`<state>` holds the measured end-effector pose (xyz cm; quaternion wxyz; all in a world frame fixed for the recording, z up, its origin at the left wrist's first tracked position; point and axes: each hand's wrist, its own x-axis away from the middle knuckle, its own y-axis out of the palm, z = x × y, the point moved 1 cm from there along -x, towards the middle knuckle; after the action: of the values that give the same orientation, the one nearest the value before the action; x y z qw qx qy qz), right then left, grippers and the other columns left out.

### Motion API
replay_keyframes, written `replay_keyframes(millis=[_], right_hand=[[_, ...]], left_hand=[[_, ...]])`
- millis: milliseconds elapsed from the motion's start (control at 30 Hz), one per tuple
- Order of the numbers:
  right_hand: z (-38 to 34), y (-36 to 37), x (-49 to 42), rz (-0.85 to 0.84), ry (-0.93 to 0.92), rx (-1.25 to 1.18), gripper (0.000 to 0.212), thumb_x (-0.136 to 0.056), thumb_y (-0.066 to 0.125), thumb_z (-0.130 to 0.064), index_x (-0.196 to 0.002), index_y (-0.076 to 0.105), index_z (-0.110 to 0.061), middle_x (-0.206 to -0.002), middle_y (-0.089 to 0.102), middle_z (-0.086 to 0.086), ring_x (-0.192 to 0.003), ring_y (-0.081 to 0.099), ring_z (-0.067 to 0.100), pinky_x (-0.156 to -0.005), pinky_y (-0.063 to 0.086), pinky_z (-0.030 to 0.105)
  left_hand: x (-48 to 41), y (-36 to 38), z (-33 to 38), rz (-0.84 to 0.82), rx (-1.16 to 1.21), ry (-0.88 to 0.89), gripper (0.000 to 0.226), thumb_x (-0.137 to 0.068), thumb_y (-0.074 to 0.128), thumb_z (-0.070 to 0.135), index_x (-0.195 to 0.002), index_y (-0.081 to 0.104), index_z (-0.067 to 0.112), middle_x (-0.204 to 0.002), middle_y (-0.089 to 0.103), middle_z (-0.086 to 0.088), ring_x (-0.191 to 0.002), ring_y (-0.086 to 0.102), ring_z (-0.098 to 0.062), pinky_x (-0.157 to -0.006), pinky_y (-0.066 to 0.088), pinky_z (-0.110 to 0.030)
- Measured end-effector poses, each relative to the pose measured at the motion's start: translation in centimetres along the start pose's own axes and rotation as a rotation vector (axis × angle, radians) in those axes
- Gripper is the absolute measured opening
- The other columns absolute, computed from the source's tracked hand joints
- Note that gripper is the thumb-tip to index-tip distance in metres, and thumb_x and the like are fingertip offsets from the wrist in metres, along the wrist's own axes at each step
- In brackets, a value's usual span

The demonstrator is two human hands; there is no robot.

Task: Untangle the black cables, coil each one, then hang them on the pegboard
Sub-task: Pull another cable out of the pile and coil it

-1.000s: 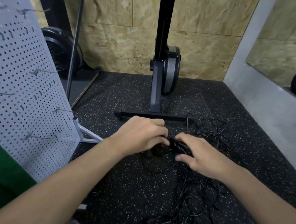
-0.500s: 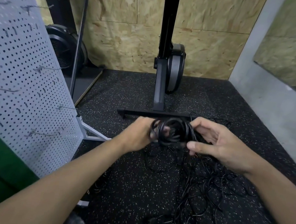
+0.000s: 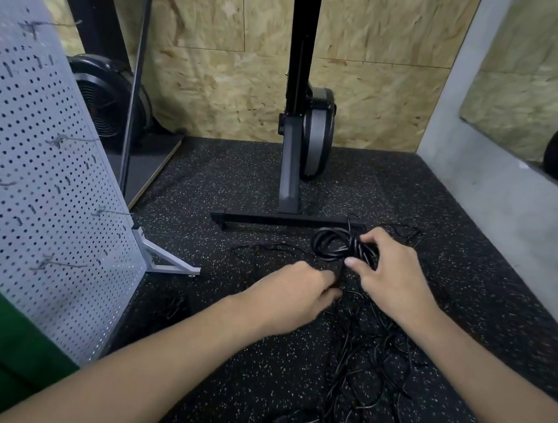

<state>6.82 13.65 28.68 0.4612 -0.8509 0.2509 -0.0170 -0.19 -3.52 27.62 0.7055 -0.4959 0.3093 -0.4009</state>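
On the floor [image 3: 220, 360], 6 o'clock of your right hand [image 3: 391, 275]: tangle [image 3: 374, 376] of black cables | step: ease the coil [image 3: 332, 248] tail [image 3: 343, 276] clear with slack, then wrap it snug | right hand grips the coil, fingers curled round its loops | left hand [image 3: 296, 292] low at the tail, grip cannot be told | pegboard [image 3: 34, 168] at 9 o'clock

the left hand [image 3: 291, 297] is motion-blurred, its fingertips lost against the dark tangle of cables [image 3: 375, 366], so any grip cannot be told. the right hand [image 3: 391, 278] covers part of the coiled cable [image 3: 330, 246]. that tangle runs off the bottom edge, the pegboard [image 3: 34, 165] off the left.
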Motion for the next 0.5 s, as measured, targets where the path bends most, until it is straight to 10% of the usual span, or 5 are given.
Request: replay_keyframes(millis=[400, 500], right_hand=[[-0.9, -0.6, 1.5, -0.531, -0.258, -0.105, 0.026, -0.091, 0.081, -0.026, -0.106, 0.06, -0.031, -0.092, 0.072, -0.013, -0.046, 0.045, 0.002, -0.053, 0.035, 0.022], [-2.2, -0.9, 2.1, -0.592, -0.271, -0.35, 0.023, -0.091, 0.08, -0.019, -0.107, 0.064, -0.023, -0.109, 0.073, -0.015, -0.081, 0.068, 0.002, -0.074, 0.051, 0.02]], left_hand=[[1.2, -4.3, -4.2, 0.395, 0.282, 0.214, 0.016, -0.09, 0.08, 0.033, -0.1, 0.08, 0.02, -0.104, 0.062, 0.008, -0.098, 0.063, -0.006, -0.088, 0.048, -0.019], [1.2, -4.8, -5.0, 0.417, 0.413, 0.152, 0.014, -0.088, 0.082, 0.032, -0.098, 0.083, 0.022, -0.108, 0.063, 0.007, -0.103, 0.063, -0.008, -0.088, 0.042, -0.012]])
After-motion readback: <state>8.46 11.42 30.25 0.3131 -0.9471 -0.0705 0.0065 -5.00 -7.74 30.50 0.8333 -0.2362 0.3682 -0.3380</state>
